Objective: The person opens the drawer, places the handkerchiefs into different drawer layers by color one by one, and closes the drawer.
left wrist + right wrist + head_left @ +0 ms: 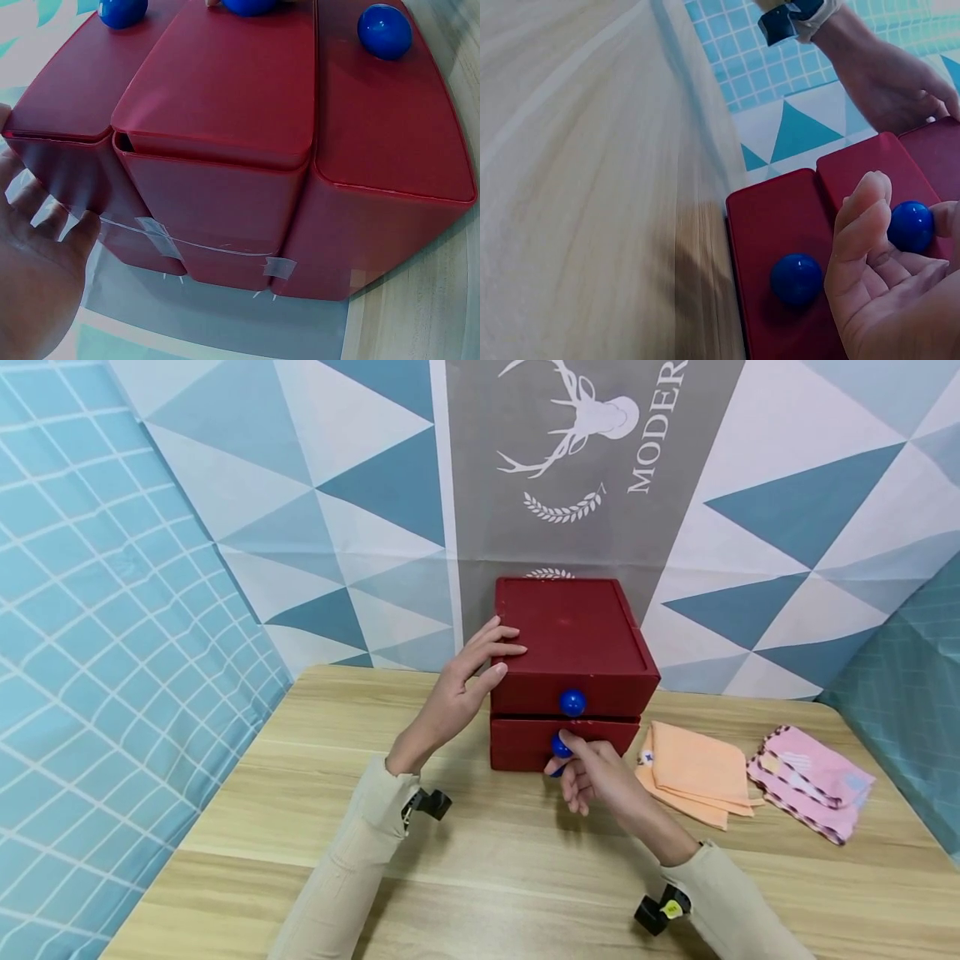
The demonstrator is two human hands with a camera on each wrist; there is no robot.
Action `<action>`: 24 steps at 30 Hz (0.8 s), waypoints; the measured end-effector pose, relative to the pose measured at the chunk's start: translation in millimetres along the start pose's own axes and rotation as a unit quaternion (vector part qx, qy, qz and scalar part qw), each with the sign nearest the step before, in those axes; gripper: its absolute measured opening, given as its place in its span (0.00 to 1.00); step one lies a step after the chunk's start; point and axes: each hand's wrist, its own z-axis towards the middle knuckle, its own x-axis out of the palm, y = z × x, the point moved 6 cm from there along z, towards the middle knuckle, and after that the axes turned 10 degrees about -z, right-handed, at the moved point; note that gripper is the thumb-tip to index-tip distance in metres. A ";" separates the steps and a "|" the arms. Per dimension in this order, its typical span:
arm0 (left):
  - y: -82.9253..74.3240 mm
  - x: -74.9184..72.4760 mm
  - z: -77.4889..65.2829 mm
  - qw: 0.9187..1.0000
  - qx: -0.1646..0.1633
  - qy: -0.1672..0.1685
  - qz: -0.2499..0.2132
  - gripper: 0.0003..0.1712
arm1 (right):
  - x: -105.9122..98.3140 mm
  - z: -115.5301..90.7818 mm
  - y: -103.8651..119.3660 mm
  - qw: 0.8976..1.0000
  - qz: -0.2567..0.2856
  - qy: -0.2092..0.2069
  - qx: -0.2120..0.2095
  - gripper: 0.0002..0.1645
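Note:
A dark red drawer cabinet (566,627) stands at the back of the table, with three stacked drawers and a round blue knob on each. My left hand (457,689) rests on the cabinet's upper left edge, fingers extended over the top. With thumb and a finger, my right hand (603,777) pinches the middle drawer's blue knob (911,226). That middle drawer (225,82) sticks out slightly, leaving a narrow gap by its upper corner in the left wrist view. Below it, the bottom drawer's knob (796,279) is untouched. The top drawer's knob (572,702) is in full view.
Right of the cabinet lie a folded orange cloth (697,768) and a folded pink cloth (813,781) with a striped edge. The wooden table (480,893) meets a patterned backdrop (360,510) behind. Strips of clear tape (280,268) cross the cabinet's side.

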 end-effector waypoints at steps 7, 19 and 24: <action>-0.1 -0.4 0.2 1.000 0.000 -0.001 0.002 0.18 | -0.3 -1.7 1.9 1.000 -0.010 0.001 -0.005 0.41; 0.4 0.4 0.1 1.000 0.002 -0.003 0.004 0.18 | 4.1 -11.1 1.3 1.000 -0.018 0.012 -0.003 0.43; 0.4 0.7 0.5 1.000 -0.001 -0.004 0.004 0.18 | 5.0 -14.4 1.2 0.999 -0.036 0.011 -0.014 0.44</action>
